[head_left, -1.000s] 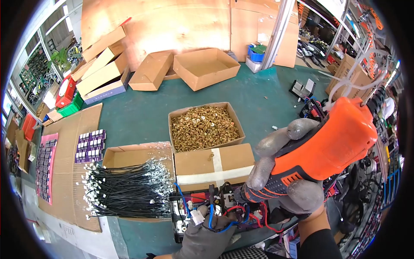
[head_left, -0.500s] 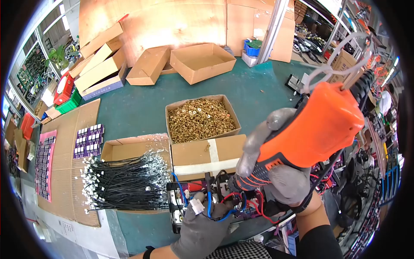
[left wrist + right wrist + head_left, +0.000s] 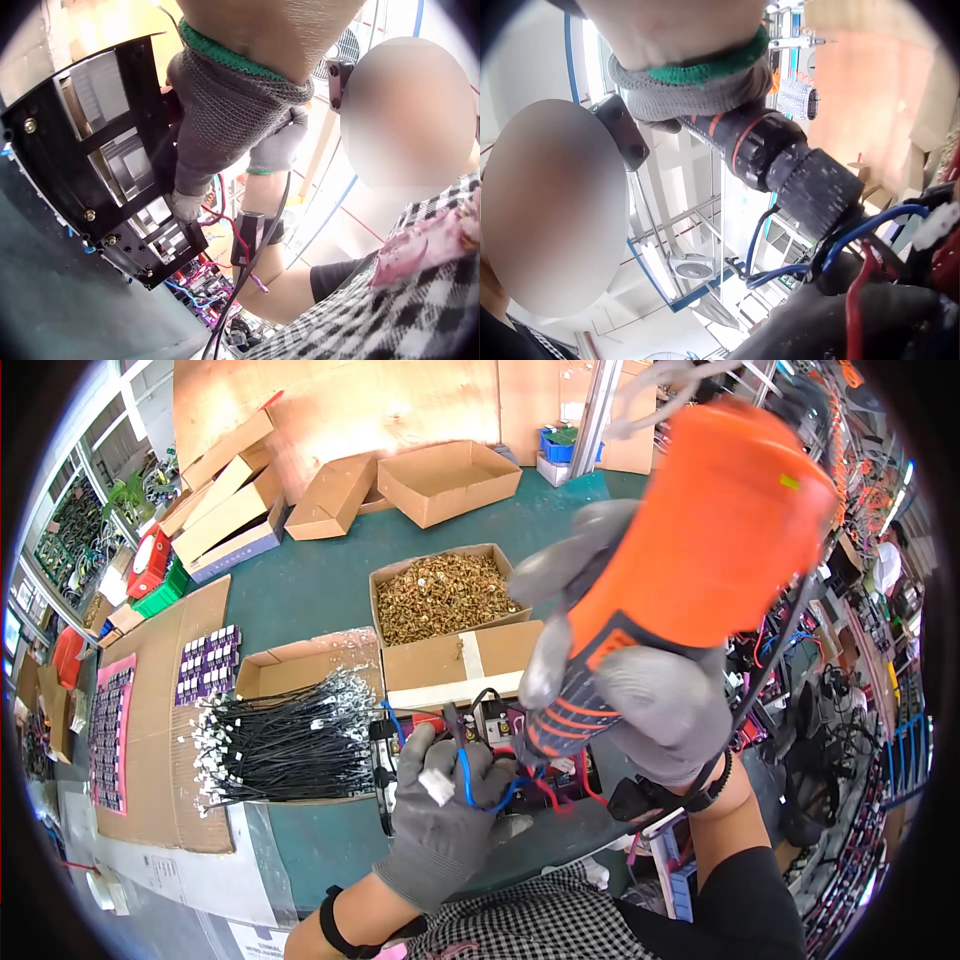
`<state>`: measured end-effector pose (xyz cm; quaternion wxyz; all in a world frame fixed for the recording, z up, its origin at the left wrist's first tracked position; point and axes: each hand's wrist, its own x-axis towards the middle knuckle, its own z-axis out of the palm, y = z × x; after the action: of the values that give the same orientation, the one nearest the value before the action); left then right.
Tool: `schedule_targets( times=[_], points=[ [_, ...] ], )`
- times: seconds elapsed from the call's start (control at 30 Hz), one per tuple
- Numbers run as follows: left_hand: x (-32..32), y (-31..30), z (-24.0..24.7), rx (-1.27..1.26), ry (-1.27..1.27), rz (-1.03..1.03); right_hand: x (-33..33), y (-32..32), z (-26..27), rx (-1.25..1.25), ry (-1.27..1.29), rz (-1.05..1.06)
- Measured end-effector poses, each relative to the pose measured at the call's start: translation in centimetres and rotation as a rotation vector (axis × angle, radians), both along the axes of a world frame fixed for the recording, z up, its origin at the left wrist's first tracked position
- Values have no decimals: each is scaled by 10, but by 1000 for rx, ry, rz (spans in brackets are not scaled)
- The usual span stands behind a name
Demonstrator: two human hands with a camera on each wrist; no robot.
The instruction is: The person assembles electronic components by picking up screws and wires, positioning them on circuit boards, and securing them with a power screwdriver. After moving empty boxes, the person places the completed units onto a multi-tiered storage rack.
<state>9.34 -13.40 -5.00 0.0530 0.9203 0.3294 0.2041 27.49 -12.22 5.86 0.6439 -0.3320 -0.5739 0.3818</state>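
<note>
In the head view my gloved right hand [image 3: 655,705] grips an orange electric screwdriver [image 3: 700,550], tilted with its black nose down at a wired unit [image 3: 384,765]. The dark knurled nose [image 3: 817,191] shows close among wires in the right wrist view. My gloved left hand [image 3: 440,815] lies over the unit's near side, fingers curled at a blue wire [image 3: 466,765] with a black-sleeved end. A white tag [image 3: 437,786] lies against those fingers. Seen from the left wrist, the unit's black slotted frame [image 3: 56,161] stands beside my left thumb. The screwdriver's tip is hidden in the head view.
Behind the unit are a closed carton [image 3: 415,665] and a box of brass-coloured screws [image 3: 440,595]. Left of it lies a bundle of black cables [image 3: 290,745] in a box. Purple circuit boards [image 3: 208,665] lie on cardboard. A black cord [image 3: 770,660] hangs beside the screwdriver.
The head view has tipped down, so the bench appears higher and more of my left forearm shows. My right hand and the screwdriver have swung more upright. My left hand stays at the unit.
</note>
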Motion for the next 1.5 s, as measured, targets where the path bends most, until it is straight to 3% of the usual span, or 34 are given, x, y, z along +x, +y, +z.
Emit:
schedule_targets(
  times=[0.1, 0.17, 0.27, 0.37, 0.83, 1.0, 1.33, 1.5],
  points=[
    [2, 1, 6, -71, 21, 13, 6, -8, 1, 256, 81, -32],
    [4, 2, 17, -146, 75, 37, 10, -14, 2, 282, 158, 41],
    [5, 2, 25, -171, 102, 29, 21, -27, 1, 86, 184, 209],
    [5, 4, 18, -138, 105, 17, 17, -31, -9, 13, 129, 176],
    [6, 2, 19, -187, 168, 59, 3, -21, -36, 25, -156, 65],
    [6, 0, 7, -41, 89, 75, 0, -18, -40, 56, -188, 47],
    [-30, 2, 29, -112, 25, -51, -22, -22, -8, -157, 35, 23],
    [-92, 9, 35, -68, 126, 72, -9, -16, -9, -21, 286, 266]
  ],
)
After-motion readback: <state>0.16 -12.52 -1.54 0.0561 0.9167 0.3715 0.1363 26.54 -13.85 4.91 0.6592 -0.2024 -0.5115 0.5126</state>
